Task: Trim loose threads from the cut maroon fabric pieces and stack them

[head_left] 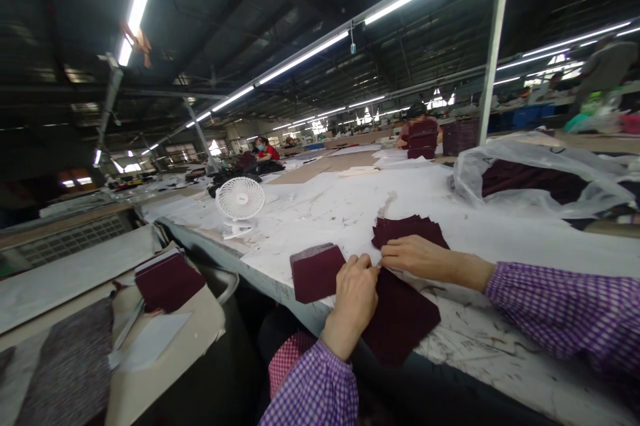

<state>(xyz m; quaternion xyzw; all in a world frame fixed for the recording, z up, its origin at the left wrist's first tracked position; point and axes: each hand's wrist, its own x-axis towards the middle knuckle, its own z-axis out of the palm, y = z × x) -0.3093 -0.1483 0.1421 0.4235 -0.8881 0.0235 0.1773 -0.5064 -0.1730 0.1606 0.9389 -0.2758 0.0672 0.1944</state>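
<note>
On the white worktable (325, 213), a flat maroon fabric piece (403, 319) lies at the near edge under both hands. My left hand (356, 296) rests on its upper left part, fingers curled and pinching the top edge. My right hand (417, 256) meets it at the same spot, fingertips pressed on the fabric. A second maroon piece (314, 271) lies just left of my left hand. Behind my right hand sits a fanned stack of maroon pieces (407, 229). Both sleeves are purple checked.
A small white fan (240, 201) stands on the table to the left. A clear plastic bag of dark fabric (535, 176) lies at the right. A side stand at lower left holds maroon pieces (167, 281). A steel post (493, 53) rises behind; other people work far off.
</note>
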